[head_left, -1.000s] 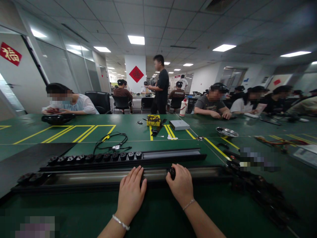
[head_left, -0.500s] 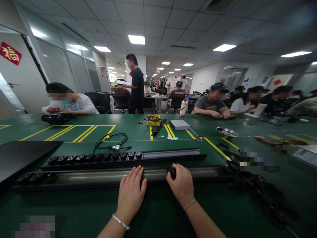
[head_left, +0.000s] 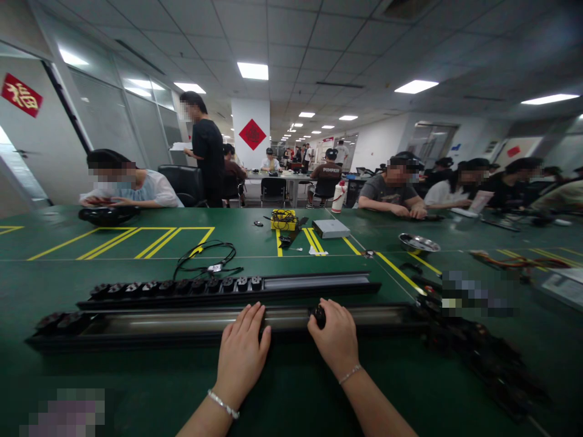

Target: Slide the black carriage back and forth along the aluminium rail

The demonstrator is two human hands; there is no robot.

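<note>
A long black power track [head_left: 173, 323] with a shiny metal channel lies across the green table in front of me. My left hand [head_left: 243, 346] rests over its middle, fingers outstretched and thumb apart. Between the thumb and fingers of my right hand [head_left: 337, 337] is a small black socket module [head_left: 319, 315], held at the track; its lower side is hidden. Two more black modules sit at the left end of this track. Behind it, parallel, lies a second track [head_left: 314, 283] with several socket modules [head_left: 182, 287] lined up along its left part.
A pile of loose black modules [head_left: 487, 358] lies at right, blurred. Beyond the tracks are a black cable [head_left: 214, 249], a yellow box [head_left: 283, 220], a grey box [head_left: 331, 229] and a metal bowl [head_left: 418, 243]. A dark panel [head_left: 45, 291] stands left. People sit across the table.
A standing person in the background has walked to the left. My view has shifted very slightly. Both my hands and the socket module stay in nearly the same place on the track.
</note>
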